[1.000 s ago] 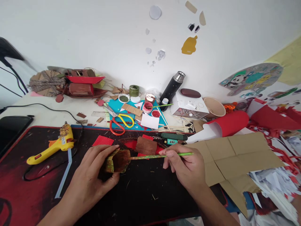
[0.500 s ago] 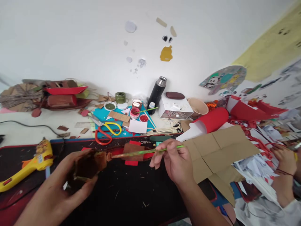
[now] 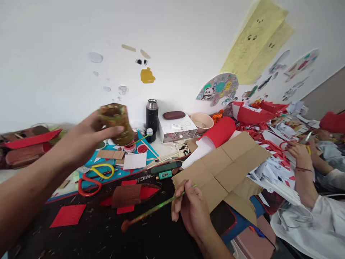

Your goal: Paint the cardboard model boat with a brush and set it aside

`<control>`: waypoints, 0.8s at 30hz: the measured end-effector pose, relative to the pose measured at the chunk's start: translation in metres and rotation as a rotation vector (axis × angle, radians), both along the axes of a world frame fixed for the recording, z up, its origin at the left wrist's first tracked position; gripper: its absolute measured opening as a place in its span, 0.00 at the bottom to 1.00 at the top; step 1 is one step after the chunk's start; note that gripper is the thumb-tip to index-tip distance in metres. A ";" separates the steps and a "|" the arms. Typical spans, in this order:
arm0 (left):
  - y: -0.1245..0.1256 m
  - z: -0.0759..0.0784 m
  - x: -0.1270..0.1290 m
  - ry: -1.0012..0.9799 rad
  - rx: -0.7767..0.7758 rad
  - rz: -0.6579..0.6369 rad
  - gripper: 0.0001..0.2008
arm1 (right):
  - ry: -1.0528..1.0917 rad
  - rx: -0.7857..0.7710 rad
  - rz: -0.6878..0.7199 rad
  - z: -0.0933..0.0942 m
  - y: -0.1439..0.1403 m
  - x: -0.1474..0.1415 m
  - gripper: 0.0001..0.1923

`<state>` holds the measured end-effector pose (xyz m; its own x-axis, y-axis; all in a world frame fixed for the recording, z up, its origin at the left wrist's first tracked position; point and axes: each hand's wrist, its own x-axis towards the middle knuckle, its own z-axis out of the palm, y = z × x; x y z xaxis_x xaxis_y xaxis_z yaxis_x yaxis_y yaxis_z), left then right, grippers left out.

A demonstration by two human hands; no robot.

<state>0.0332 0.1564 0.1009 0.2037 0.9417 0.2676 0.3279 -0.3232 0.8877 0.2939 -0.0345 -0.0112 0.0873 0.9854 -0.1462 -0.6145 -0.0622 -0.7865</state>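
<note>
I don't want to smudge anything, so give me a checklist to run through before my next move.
1. Left hand gripping the green-brown cup: ok, held up in the air.
2. Right hand holding the paintbrush: ok, by its green handle.
3. Brush tip apart from the cup: ok.
4. Brush tip clear of the black mat: cannot tell.
5. Brush tip apart from the model boat: ok, a gap shows.
6. Red paint tub open: ok.

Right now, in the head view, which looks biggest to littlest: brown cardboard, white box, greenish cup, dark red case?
1. Brown cardboard
2. White box and greenish cup: too alike to rank; the cup, in the left hand, looks nearer
3. Dark red case
</note>
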 end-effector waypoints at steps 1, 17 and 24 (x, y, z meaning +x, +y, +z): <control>0.014 0.004 0.021 -0.087 -0.081 -0.043 0.35 | 0.011 -0.015 0.014 -0.003 -0.002 -0.001 0.33; 0.099 -0.033 0.126 0.344 -0.201 -0.190 0.32 | 0.133 -0.020 0.168 -0.031 -0.004 0.000 0.34; 0.084 -0.055 0.115 0.517 -0.249 -0.365 0.29 | 0.150 -0.005 0.212 -0.037 0.000 -0.003 0.34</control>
<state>0.1486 0.2400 0.0458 0.5635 0.8093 -0.1658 0.6391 -0.2999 0.7083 0.2909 -0.0349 -0.0479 -0.1437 0.9786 -0.1470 -0.6971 -0.2056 -0.6869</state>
